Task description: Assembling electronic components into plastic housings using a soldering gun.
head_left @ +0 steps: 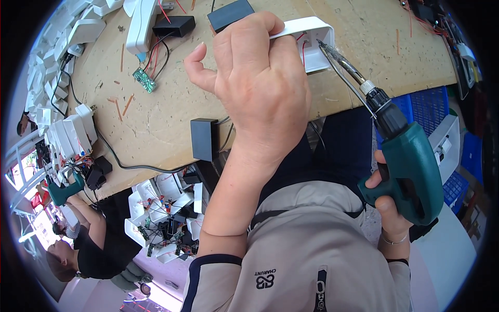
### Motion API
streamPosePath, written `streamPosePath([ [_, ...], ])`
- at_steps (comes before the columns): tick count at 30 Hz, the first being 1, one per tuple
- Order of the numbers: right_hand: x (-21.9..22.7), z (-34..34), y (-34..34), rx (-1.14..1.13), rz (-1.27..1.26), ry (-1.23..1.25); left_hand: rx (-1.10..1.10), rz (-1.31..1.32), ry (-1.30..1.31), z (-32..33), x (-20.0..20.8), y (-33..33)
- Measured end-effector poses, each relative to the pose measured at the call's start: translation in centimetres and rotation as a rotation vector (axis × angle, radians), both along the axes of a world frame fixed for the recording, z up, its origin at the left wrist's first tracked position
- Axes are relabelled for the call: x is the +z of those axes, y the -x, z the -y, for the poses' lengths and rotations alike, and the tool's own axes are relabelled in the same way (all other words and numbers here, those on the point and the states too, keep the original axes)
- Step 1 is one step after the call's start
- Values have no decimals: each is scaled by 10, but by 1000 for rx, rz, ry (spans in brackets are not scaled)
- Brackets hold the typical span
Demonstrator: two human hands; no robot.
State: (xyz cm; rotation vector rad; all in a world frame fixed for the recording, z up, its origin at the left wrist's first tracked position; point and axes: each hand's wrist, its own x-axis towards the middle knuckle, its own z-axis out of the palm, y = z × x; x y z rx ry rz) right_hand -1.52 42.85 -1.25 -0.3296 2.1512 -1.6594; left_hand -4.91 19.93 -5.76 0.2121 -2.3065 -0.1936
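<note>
Scorch risk: I judge the white plastic housing (315,23) could melt, because the metal tip (321,44) of the green soldering gun (423,171) points in past its right wall; I can't tell whether they touch.
Red-wire risk: the red wires (304,52) inside could lose insulation or pull loose if the tip strays left across them.
Burn risk: the left hand (262,78) sits close to the hot end, so a slip of the gun or a turn of the housing could bring skin and metal together.
Left hand: I see it curled over the housing's left side, gripping it, fingertips hidden.
Right hand: wrapped around the gun's handle (434,195), fingers at the trigger area; I can't tell if it's pressed.
Housing: at the near side of the tabletop (166,104), under the left fingers, well ahead of the right hand, its open side toward the tip; I can't tell if it's lifted.
</note>
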Motion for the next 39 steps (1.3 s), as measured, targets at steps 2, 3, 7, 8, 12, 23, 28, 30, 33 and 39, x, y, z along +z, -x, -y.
streamPosePath([
  [2,0,1,1,10,-9,11,7,-2,-11,-1,0,0],
  [3,2,2,2,12,10,-3,8,-1,-10,0,1,0],
  [7,2,4,4,-1,36,-8,34,82,91,-8,18,-4],
  [8,1,5,4,-1,36,-8,51,162,185,-11,23,-6],
  [12,-2,11,7,-19,13,7,48,143,212,-10,21,-5],
  [23,-1,13,11,-34,11,2,65,166,231,-11,23,-4],
  [28,0,13,12,-7,-8,-12,55,160,226,-9,23,-5],
  [30,3,15,14,-5,-4,25,58,162,231,-9,23,-4],
  [33,4,14,13,-7,-5,55,56,161,241,-8,22,-5],
  [39,5,12,12,21,-36,37,67,157,266,-9,24,-5],
])
